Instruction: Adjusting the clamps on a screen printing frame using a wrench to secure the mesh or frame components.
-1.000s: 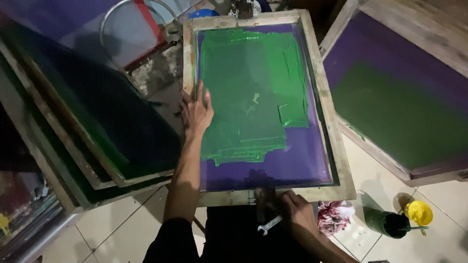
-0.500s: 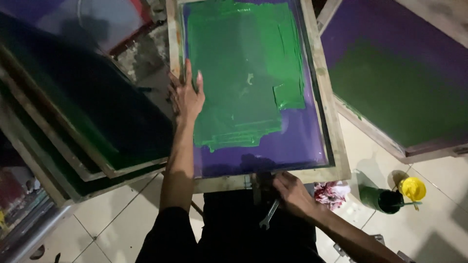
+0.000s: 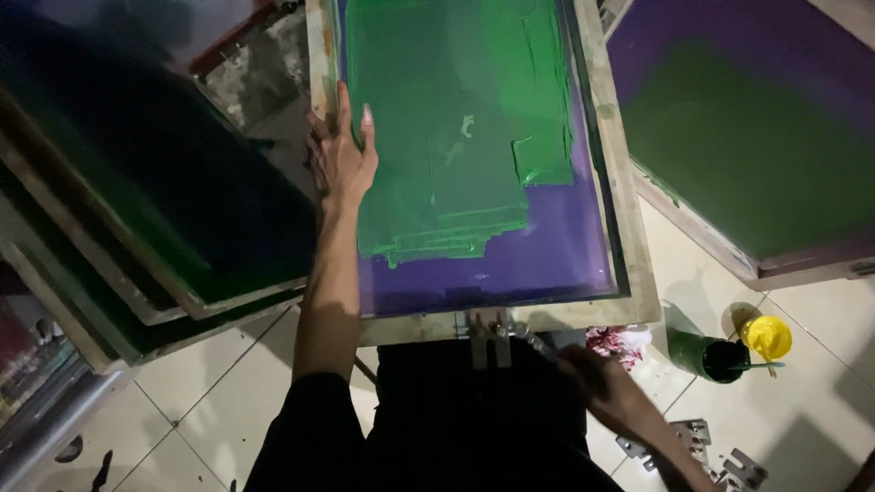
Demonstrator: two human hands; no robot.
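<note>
Left hand [image 3: 344, 155] flat, fingers spread, on the left rail of the screen frame [image 3: 629, 264] — center of view. Right hand [image 3: 597, 383] on a tool at the near clamp [image 3: 489, 335], grip unclear. I'd keep the frame pinned — no shifting.

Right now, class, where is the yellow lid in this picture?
In the head view the yellow lid lies low on the right, on the tiled floor, touching the dark green pot beside the wooden screen frame, right of the right hand.
</note>
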